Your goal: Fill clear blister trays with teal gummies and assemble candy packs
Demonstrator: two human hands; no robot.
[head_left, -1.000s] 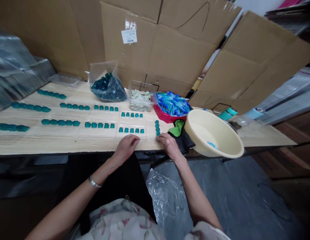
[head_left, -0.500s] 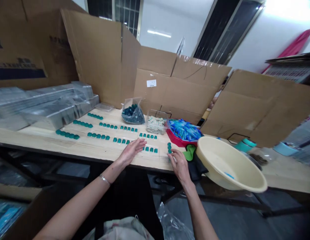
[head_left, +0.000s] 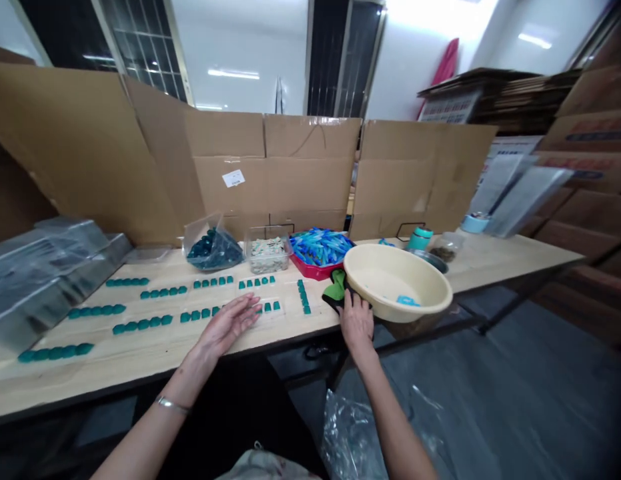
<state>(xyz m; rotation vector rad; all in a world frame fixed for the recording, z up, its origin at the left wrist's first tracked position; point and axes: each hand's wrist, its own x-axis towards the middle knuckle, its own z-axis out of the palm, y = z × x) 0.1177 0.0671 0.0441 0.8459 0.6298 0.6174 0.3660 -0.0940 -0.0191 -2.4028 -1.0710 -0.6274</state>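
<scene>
A worker's left hand (head_left: pixel 229 325) lies open, fingers spread, over a clear tray (head_left: pixel 284 311) of teal pieces (head_left: pixel 271 307) near the table's (head_left: pixel 140 363) front edge. The right hand (head_left: pixel 357 321) rests flat, fingers extended, on a dark cloth (head_left: pixel 329 304) beside a cream basin (head_left: pixel 380 275).

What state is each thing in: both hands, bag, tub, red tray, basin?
left hand, open, flat on the table, fingertips at a row of teal pieces.
right hand, open, resting on the dark cloth beside the basin.
bag, standing, part full.
clear tub, uncovered, part filled.
red tray, heaped with blue pieces.
basin, upright, one small blue piece inside.
</scene>
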